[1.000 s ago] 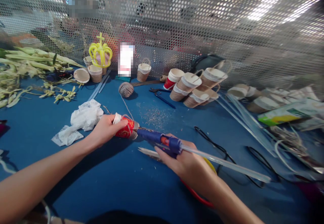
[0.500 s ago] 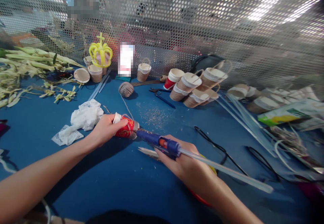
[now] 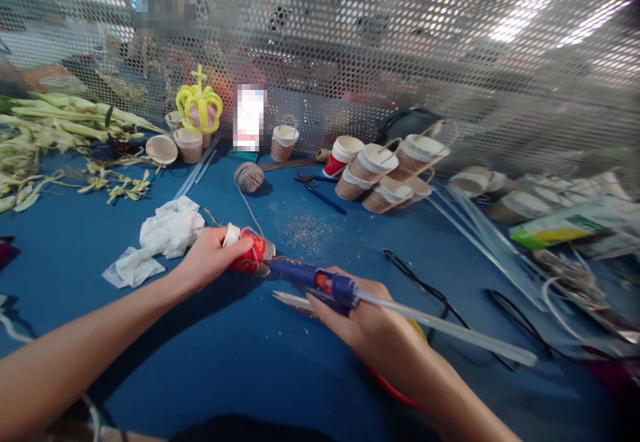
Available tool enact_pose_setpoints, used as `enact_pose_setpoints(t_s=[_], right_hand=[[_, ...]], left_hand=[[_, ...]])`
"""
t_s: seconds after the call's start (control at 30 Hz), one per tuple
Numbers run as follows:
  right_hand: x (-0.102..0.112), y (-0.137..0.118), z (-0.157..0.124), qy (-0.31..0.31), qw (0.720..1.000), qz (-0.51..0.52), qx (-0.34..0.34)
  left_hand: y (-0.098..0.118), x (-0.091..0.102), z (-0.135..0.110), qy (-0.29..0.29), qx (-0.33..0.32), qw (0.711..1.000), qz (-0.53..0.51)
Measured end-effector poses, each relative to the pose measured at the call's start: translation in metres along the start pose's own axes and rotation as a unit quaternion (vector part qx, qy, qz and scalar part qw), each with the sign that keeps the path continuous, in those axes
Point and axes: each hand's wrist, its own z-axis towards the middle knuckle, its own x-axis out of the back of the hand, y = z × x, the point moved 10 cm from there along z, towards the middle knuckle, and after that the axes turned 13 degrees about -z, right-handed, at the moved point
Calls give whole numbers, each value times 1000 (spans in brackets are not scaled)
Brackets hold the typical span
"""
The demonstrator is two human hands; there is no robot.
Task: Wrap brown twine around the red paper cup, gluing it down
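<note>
My left hand (image 3: 213, 255) is closed round a red paper cup (image 3: 254, 253), tipped on its side with its white rim to the left. Grey-brown twine winds about the cup's base, and a strand runs from it up to a ball of yarn (image 3: 249, 177). In my right hand (image 3: 365, 315) is a blue hot glue gun (image 3: 310, 275) with a long clear glue stick out of its back. Its nozzle meets the cup near the wound twine; whether it touches is hard to tell. Scissors (image 3: 295, 302) lie under my right hand, partly hidden by it.
Crumpled white netting (image 3: 173, 229) lies left of the cup. Twine-wrapped cups (image 3: 370, 165) stand at the back right, beside blue-handled pliers (image 3: 323, 195). Loose glue sticks (image 3: 490, 249) and a black cord (image 3: 420, 282) are on the right. A perforated metal screen (image 3: 320, 49) closes off the back.
The glue gun's back end and glue stick have tilted up slightly, with the nozzle still at the cup's base. My left hand and the cup have barely moved.
</note>
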Motion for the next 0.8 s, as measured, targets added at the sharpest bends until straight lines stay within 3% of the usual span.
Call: enact_pose_setpoints(t_s=[0.43, 0.8], right_hand=[[-7, 19, 7, 5, 998, -22, -54], [-11, 25, 8, -13, 996, 22, -85]], left_hand=[[0, -5, -2, -39, -32, 999, -7], [6, -8, -6, -46, -33, 998, -5]])
